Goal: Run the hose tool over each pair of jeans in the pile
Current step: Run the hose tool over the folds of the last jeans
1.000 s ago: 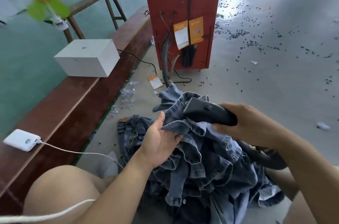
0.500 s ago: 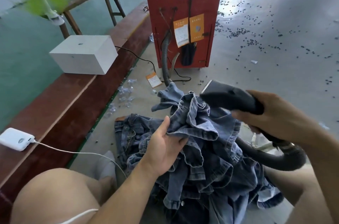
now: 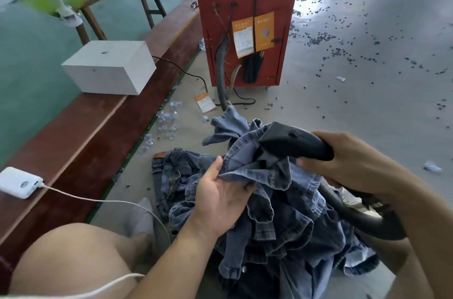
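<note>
While the right hand (image 3: 348, 161) wraps round the black handle of the hose tool (image 3: 294, 142), its nozzle end points left and sits buried in a raised fold of the top pair of jeans (image 3: 247, 159). That fold lies just ahead of the right-hand grip, touching the nozzle mouth. Over on the other side, the left hand (image 3: 220, 198) is palm-up under the same fold, thumb on top and fingers curled beneath, pinching the denim and holding it up against the tool. So the cloth is stretched between the two hands, nozzle on its right, pinch on its left. Below them the pile of jeans (image 3: 282, 237) spreads over the grey floor (image 3: 367, 102), crumpled, with a waistband showing at the left edge. From behind the right wrist the ribbed hose (image 3: 362, 215) loops down and round. Further back stands a red cabinet (image 3: 245, 24), another stretch of hose running into its front. A white box (image 3: 110, 66) sits on the brown bench (image 3: 81, 142) at left, a white power bank (image 3: 19, 182) nearer.
</note>
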### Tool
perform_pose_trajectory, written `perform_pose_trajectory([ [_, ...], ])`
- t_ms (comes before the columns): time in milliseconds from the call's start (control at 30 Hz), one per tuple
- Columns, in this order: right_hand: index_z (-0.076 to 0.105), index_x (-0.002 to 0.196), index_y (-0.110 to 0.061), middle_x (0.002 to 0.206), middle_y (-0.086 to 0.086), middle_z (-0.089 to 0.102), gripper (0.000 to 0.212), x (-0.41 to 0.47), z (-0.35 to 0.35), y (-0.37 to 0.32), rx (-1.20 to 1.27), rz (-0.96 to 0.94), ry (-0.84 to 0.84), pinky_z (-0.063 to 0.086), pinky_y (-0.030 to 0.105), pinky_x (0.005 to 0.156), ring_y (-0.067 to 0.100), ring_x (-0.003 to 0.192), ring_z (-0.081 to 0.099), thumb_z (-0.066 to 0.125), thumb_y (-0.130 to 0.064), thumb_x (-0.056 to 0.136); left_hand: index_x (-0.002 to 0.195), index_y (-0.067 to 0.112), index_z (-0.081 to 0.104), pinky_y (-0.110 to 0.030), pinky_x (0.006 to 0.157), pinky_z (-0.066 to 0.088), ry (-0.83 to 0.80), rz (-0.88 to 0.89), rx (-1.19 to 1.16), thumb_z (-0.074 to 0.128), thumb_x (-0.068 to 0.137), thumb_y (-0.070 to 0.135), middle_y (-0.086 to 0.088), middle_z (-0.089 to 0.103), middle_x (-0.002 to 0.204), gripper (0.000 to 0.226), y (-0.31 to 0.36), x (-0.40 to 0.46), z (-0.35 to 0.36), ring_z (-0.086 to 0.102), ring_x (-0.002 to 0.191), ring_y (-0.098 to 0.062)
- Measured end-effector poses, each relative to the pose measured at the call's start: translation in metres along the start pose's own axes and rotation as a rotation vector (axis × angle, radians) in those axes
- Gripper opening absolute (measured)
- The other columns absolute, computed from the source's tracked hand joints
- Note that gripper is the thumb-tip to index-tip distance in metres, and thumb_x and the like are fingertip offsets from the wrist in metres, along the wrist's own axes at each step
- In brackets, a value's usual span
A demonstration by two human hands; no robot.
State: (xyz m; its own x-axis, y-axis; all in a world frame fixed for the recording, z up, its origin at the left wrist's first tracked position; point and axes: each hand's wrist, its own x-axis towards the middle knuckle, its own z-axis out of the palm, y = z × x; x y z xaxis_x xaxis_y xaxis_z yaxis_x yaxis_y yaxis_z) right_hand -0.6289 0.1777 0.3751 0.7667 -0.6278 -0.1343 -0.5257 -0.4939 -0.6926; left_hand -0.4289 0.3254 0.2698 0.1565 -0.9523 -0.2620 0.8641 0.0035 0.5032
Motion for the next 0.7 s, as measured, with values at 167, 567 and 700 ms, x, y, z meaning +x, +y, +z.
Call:
perform_pose_trajectory([
  [167, 0.066, 0.089, -0.035, 0.057, -0.007, 0.063, 0.010, 0.006, 0.006, -0.012, 0.033, -0.008, -0.023, 0.043, 0.017, 0.045, 0.006, 0.044, 0.054, 0.075, -0.034, 0.091, 0.147, 0.002, 0.053, -0.044, 0.122, 0.033, 0.022, -0.043, -0.045, 0.035, 0.107, 0.041, -0.021, 0.050, 0.152, 0.058, -0.004, 0.001, -0.002, 0.047, 0.143, -0.035],
  [567, 0.067, 0.105, -0.041, 0.062, -0.010, 0.065, 0.026, -0.007, -0.007, -0.013, -0.055, -0.038, -0.111, 0.041, 0.014, 0.045, 0.004, 0.047, 0.056, 0.070, -0.054, 0.084, 0.141, 0.003, 0.060, -0.041, 0.118, 0.037, 0.037, -0.024, 0.047, 0.037, 0.104, 0.041, -0.021, 0.056, 0.147, 0.058, -0.009, 0.003, 0.002, 0.053, 0.136, -0.033],
  [700, 0.067, 0.097, -0.028, 0.061, -0.002, 0.065, 0.010, 0.022, 0.008, -0.017, 0.025, 0.066, 0.083, 0.045, 0.015, 0.045, 0.003, 0.046, 0.059, 0.076, -0.026, 0.091, 0.139, 0.004, 0.062, -0.040, 0.114, 0.042, 0.040, -0.039, 0.021, 0.039, 0.103, 0.040, -0.020, 0.057, 0.147, 0.055, -0.016, -0.001, -0.001, 0.056, 0.134, -0.032],
])
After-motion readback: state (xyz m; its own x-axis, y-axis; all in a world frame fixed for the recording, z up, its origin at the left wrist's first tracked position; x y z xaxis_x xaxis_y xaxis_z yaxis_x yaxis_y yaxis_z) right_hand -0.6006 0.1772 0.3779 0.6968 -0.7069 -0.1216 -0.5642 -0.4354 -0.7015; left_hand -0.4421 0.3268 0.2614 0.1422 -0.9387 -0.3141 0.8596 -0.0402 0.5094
